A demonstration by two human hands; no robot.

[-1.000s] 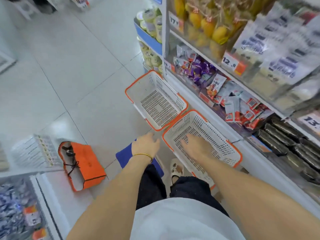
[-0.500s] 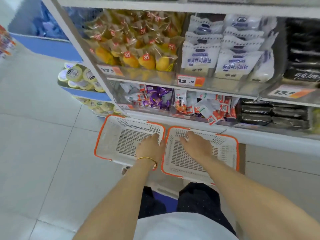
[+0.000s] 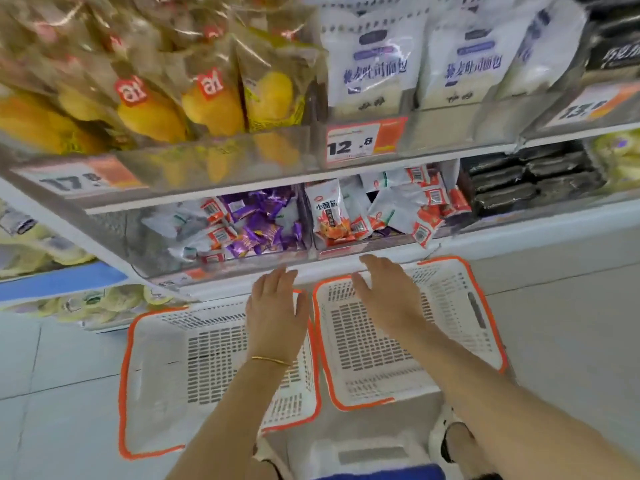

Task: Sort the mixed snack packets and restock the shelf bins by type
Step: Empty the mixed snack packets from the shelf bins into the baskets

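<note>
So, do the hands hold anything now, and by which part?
Nothing is held: the left hand and the right hand are both open and empty.

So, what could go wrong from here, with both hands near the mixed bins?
1. A white-and-red packet overhangs the clear right bin; the right hand could knock it out.
2. In the clear left bin, purple foil packets lie mixed with white ones, so the left hand may grab both kinds.

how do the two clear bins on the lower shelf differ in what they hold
The left bin mixes purple packets with white-and-red packets; the right bin shows almost only white-and-red packets. The left bin has bare space at its left end; the right bin is piled across, one packet poking over its front. Both are clear-fronted, side by side.
</note>
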